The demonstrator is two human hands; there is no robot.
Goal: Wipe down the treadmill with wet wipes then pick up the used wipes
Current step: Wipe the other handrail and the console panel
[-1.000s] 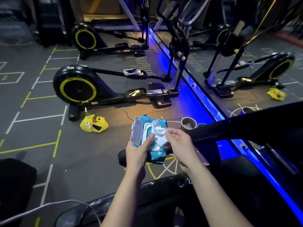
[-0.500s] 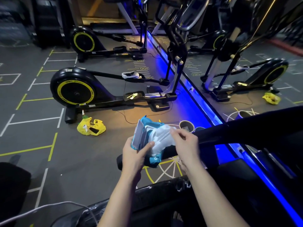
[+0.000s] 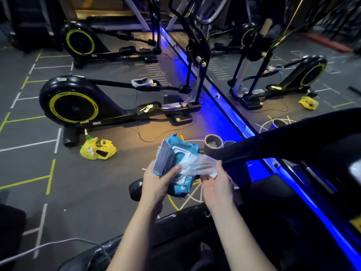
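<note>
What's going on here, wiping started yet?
Not yet. A person stands by the treadmill's black handrail. The left hand holds a blue wet-wipe pack with its lid flipped open. The right hand pinches a white wipe that stretches from the pack's opening to the fingers. No used wipes are visible on the treadmill.

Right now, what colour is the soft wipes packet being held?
The soft wipes packet is teal blue, clearest in the head view.
</note>
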